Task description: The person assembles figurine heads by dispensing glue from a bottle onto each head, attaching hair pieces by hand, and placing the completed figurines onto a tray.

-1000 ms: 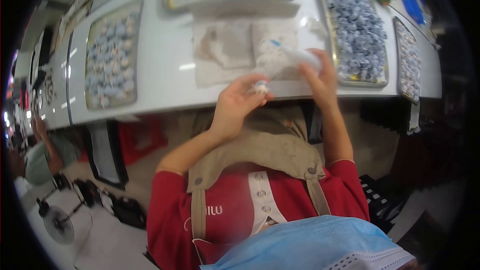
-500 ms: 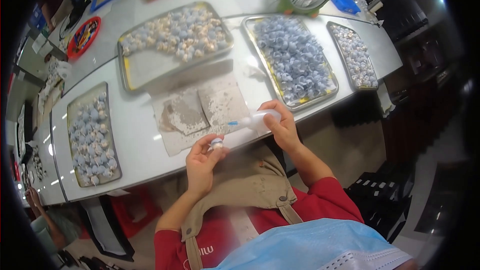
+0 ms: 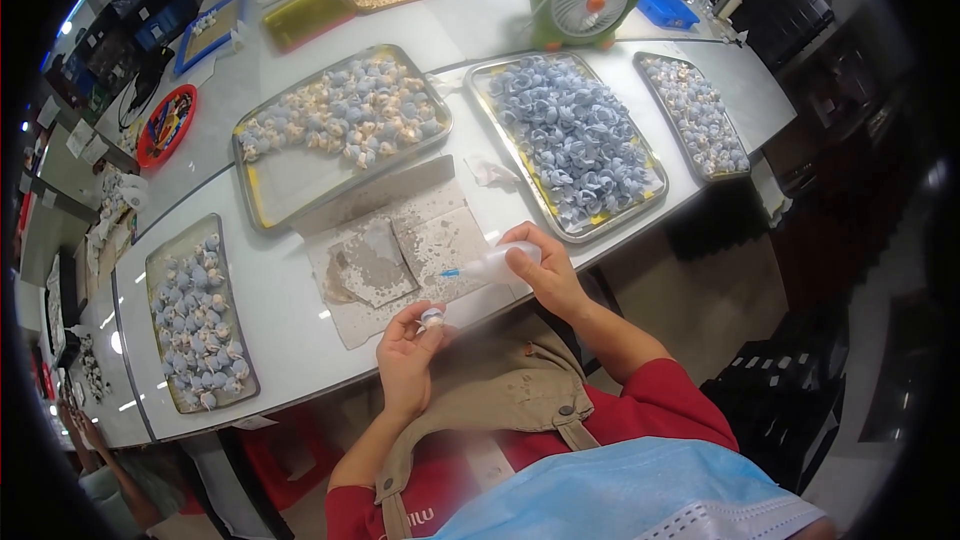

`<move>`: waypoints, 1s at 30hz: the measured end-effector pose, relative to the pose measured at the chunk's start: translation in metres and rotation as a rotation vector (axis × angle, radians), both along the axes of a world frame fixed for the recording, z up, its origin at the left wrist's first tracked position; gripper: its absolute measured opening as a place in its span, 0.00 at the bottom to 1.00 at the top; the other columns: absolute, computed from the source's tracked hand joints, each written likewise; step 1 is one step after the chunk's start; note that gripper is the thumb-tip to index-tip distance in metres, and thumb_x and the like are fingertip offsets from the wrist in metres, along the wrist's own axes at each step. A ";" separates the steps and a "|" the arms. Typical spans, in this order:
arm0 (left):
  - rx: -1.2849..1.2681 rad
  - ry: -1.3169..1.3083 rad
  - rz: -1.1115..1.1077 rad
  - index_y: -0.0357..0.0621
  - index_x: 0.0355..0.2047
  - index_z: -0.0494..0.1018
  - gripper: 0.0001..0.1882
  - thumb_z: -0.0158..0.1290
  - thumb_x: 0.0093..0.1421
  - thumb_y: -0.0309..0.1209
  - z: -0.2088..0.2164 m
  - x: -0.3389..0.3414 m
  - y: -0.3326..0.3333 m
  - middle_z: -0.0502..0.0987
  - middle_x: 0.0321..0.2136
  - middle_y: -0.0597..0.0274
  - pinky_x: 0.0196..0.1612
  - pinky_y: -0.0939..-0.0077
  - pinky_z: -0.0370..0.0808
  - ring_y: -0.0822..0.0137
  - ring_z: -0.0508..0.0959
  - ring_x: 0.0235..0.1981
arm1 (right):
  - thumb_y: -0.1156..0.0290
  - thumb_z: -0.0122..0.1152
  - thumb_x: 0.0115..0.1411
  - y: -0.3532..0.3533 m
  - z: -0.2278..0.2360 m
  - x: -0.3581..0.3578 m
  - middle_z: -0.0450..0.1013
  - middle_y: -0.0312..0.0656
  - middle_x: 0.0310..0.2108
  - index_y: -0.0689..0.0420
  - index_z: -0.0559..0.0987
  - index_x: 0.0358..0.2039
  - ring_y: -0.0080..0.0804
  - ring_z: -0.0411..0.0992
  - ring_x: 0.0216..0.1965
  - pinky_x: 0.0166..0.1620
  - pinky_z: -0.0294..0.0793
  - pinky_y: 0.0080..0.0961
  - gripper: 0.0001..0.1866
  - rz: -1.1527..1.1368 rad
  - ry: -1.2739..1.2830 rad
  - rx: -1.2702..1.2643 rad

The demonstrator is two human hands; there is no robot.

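My left hand (image 3: 408, 358) pinches a small rounded piece (image 3: 433, 319), pale cream with a blue-grey cap, between thumb and fingers just off the table's front edge. A translucent white squeeze bottle (image 3: 500, 263) lies tilted in my right hand (image 3: 548, 270), its fingers wrapped around it. The bottle's thin blue nozzle tip (image 3: 450, 272) points left, above the small piece and apart from it. Under both hangs a stained cardboard sheet (image 3: 340, 312), spotted with dried whitish drops and carrying a greyish square patch.
Trays surround the cardboard: one of capped pieces (image 3: 300, 202) behind it, one of blue-grey cup-shaped parts (image 3: 572, 238) to its right. Narrower trays stand at the left (image 3: 250, 380) and far right (image 3: 742, 145). A green fan (image 3: 590, 0) stands behind. Another person's hands (image 3: 85, 425) show at lower left.
The whole view has shifted, so the table sits lower in the picture. The bottle's tip has moved slightly left toward a spot above the small piece. Both grips are the same.
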State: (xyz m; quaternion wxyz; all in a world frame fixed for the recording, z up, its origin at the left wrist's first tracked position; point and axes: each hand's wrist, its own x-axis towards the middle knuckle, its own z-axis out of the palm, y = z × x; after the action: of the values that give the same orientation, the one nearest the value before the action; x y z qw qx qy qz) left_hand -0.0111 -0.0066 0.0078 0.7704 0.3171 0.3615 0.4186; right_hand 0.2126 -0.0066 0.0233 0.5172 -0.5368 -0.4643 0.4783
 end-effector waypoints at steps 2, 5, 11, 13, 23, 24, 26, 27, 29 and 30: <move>-0.009 -0.004 -0.007 0.36 0.47 0.64 0.17 0.50 0.57 0.22 -0.001 0.002 -0.002 0.71 0.44 0.55 0.40 0.79 0.71 0.69 0.75 0.36 | 0.60 0.53 0.60 -0.002 -0.002 0.001 0.68 0.32 0.32 0.59 0.69 0.37 0.15 0.65 0.34 0.38 0.64 0.14 0.14 -0.004 -0.001 -0.002; -0.012 0.014 -0.006 0.36 0.47 0.64 0.17 0.50 0.57 0.22 -0.001 0.003 -0.005 0.71 0.44 0.55 0.40 0.79 0.71 0.69 0.75 0.36 | 0.60 0.53 0.61 -0.004 -0.004 0.003 0.67 0.32 0.32 0.59 0.70 0.37 0.15 0.64 0.34 0.38 0.64 0.14 0.14 -0.006 -0.011 -0.003; 0.033 0.028 0.030 0.37 0.47 0.63 0.17 0.49 0.57 0.21 -0.002 0.008 -0.003 0.70 0.44 0.54 0.37 0.83 0.73 0.68 0.75 0.36 | 0.63 0.54 0.60 0.002 -0.025 0.011 0.67 0.31 0.32 0.58 0.70 0.37 0.15 0.64 0.34 0.37 0.64 0.14 0.12 -0.046 -0.077 0.039; 0.050 0.046 0.041 0.37 0.47 0.64 0.16 0.49 0.57 0.21 0.001 0.008 0.000 0.70 0.44 0.55 0.36 0.83 0.72 0.69 0.74 0.36 | 0.68 0.55 0.58 0.002 -0.021 0.006 0.68 0.32 0.32 0.58 0.70 0.37 0.16 0.64 0.34 0.38 0.65 0.15 0.09 -0.076 0.012 0.016; 0.112 -0.034 0.050 0.35 0.48 0.63 0.19 0.51 0.56 0.19 0.007 -0.001 -0.001 0.73 0.39 0.57 0.40 0.81 0.71 0.71 0.75 0.35 | 0.74 0.60 0.47 -0.003 0.017 0.008 0.67 0.39 0.32 0.61 0.73 0.32 0.27 0.65 0.35 0.40 0.64 0.21 0.11 -0.016 -0.399 0.343; 0.107 -0.003 0.031 0.35 0.49 0.63 0.19 0.51 0.56 0.20 0.007 -0.003 -0.003 0.73 0.37 0.58 0.40 0.82 0.71 0.72 0.74 0.35 | 0.74 0.62 0.44 -0.005 0.018 0.008 0.66 0.40 0.32 0.61 0.74 0.31 0.29 0.65 0.35 0.41 0.63 0.22 0.12 0.018 -0.489 0.408; 0.096 0.029 0.011 0.35 0.49 0.63 0.19 0.52 0.56 0.20 0.005 -0.005 -0.006 0.74 0.35 0.58 0.40 0.82 0.71 0.72 0.74 0.35 | 0.74 0.64 0.42 -0.008 0.026 0.003 0.66 0.40 0.31 0.61 0.74 0.30 0.31 0.64 0.35 0.41 0.63 0.23 0.12 0.009 -0.529 0.407; 0.098 0.012 0.015 0.35 0.49 0.64 0.19 0.52 0.56 0.21 0.004 -0.005 -0.008 0.74 0.34 0.59 0.40 0.82 0.71 0.73 0.74 0.35 | 0.74 0.65 0.40 -0.010 0.029 0.001 0.66 0.41 0.31 0.61 0.75 0.29 0.33 0.64 0.35 0.41 0.63 0.24 0.13 -0.004 -0.571 0.417; 0.097 -0.001 0.020 0.35 0.49 0.64 0.19 0.52 0.56 0.21 0.003 -0.006 -0.010 0.75 0.32 0.59 0.40 0.83 0.71 0.73 0.74 0.35 | 0.73 0.66 0.38 -0.012 0.032 -0.001 0.66 0.41 0.31 0.60 0.75 0.28 0.33 0.64 0.35 0.40 0.63 0.24 0.14 0.010 -0.607 0.418; 0.103 0.015 0.019 0.35 0.49 0.64 0.19 0.52 0.56 0.21 0.004 -0.006 -0.010 0.75 0.33 0.59 0.39 0.83 0.71 0.73 0.74 0.35 | 0.73 0.68 0.37 -0.013 0.034 -0.001 0.66 0.41 0.31 0.60 0.75 0.27 0.33 0.64 0.34 0.40 0.63 0.24 0.15 0.020 -0.649 0.425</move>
State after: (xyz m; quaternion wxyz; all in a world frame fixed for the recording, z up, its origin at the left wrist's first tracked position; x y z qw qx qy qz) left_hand -0.0168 -0.0166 0.0120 0.7464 0.3559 0.3482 0.4417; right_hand 0.2119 -0.0201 0.0570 0.4384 -0.5364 -0.6978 0.1820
